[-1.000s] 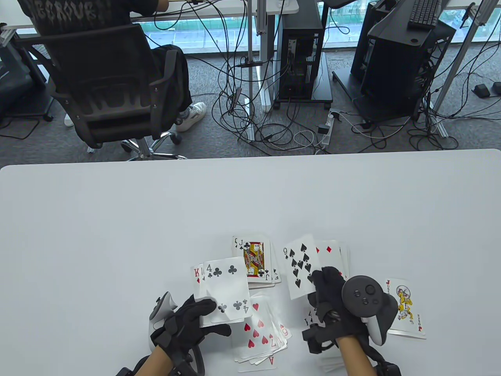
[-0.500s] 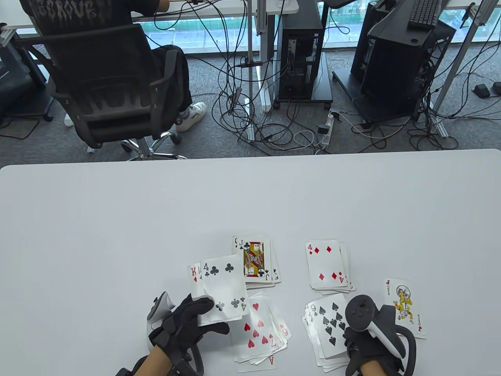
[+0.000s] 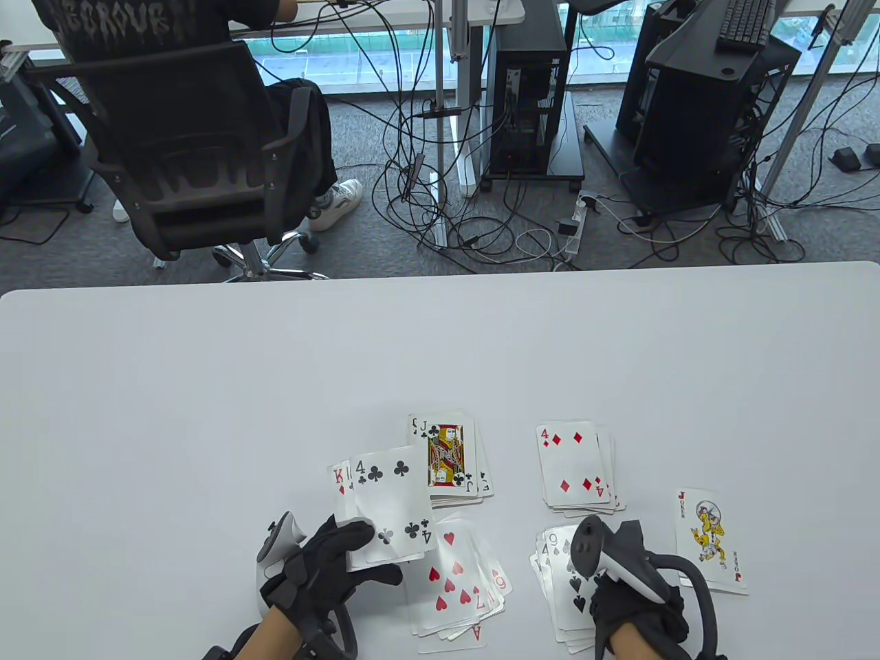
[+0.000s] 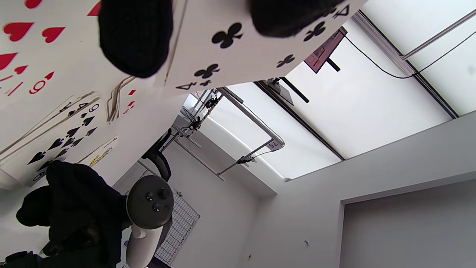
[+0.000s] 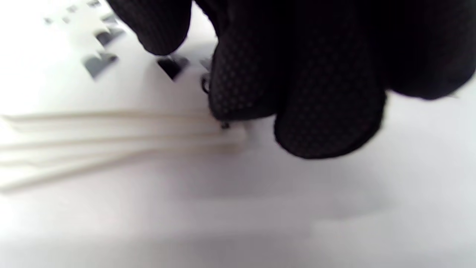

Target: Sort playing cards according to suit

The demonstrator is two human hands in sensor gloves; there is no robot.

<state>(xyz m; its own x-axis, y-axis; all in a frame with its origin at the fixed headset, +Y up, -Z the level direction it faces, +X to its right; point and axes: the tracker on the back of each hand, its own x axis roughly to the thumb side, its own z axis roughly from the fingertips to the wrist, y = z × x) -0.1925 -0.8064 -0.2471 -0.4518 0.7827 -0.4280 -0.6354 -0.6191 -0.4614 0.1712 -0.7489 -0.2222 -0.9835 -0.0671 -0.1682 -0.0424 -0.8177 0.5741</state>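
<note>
My left hand (image 3: 354,553) grips a stack of cards with the four of clubs (image 3: 392,505) on top; a king shows behind it. In the left wrist view its fingers (image 4: 135,37) lie on that four of clubs (image 4: 223,44). My right hand (image 3: 622,595) is turned on its side over the spade pile, topped by the nine of spades (image 3: 565,584). In the right wrist view its curled fingers (image 5: 297,93) sit at the near edge of the pile (image 5: 111,134), the thumb on the top card. Sorted piles: jack of clubs (image 3: 447,457), four of diamonds (image 3: 574,467), seven of hearts (image 3: 454,584).
A joker (image 3: 711,540) lies face up to the right of the spade pile. The white table (image 3: 206,412) stretches away behind the piles. Beyond its far edge, a person sits in an office chair (image 3: 192,151) among cables and computer towers.
My right hand carried the nine of spades from above the diamond pile down onto the spade pile, then rolled onto its side there. The left hand kept its stack almost still.
</note>
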